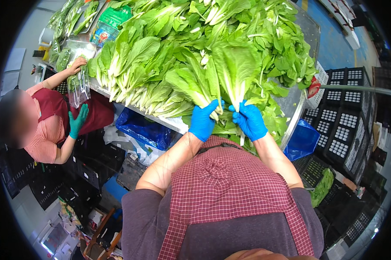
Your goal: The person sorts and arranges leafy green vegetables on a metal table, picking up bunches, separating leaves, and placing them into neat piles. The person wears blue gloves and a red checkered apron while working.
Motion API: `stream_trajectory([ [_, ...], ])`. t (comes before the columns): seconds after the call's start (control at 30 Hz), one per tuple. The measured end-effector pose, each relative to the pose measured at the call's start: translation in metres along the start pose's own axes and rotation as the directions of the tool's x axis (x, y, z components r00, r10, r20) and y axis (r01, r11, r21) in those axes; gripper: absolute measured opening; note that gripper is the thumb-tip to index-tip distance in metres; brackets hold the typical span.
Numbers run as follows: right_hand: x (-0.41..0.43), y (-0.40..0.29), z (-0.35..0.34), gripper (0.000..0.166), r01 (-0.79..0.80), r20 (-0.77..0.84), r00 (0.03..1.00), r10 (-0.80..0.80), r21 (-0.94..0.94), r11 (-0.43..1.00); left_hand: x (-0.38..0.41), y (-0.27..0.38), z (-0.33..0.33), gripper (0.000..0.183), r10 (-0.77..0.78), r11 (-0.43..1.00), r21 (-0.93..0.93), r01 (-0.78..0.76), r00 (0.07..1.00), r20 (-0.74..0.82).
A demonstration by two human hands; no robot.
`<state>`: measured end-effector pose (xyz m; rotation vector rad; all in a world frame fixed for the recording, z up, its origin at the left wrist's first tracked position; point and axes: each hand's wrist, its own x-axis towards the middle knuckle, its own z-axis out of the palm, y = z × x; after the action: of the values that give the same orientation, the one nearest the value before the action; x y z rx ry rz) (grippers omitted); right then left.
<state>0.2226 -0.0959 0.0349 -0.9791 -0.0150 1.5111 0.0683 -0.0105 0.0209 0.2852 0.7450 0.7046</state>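
Observation:
Both of my hands wear blue gloves at the near edge of a metal-rimmed table. In my left hand are the pale stem ends of a small bunch of leafy greens, leaves pointing away from me. My right hand pinches the white stem of one broad green leaf, held upright beside the bunch. Behind both hands spreads a large heap of the same greens. To the left, stalks lie in a row with their white ends toward the table edge.
At left a co-worker holds a clear bag of greens. A green printed bag lies on the table. Blue plastic liners hang below the edge. Black crates are stacked at right, near a red-ended pole.

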Motion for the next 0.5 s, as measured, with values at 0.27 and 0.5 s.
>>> stream_trajectory([
  [0.27,0.000,0.003,0.015,0.020,-0.025,-0.118,0.993,-0.019,-0.365,0.931,0.008,-0.007,0.001,0.021,-0.107,0.984,0.145,0.106,0.994,-0.002],
  [0.5,0.003,0.008,0.031,0.020,0.076,-0.148,0.951,-0.272,-0.739,0.669,0.009,-0.009,0.012,0.029,0.025,0.983,0.183,-0.018,0.999,-0.035],
])
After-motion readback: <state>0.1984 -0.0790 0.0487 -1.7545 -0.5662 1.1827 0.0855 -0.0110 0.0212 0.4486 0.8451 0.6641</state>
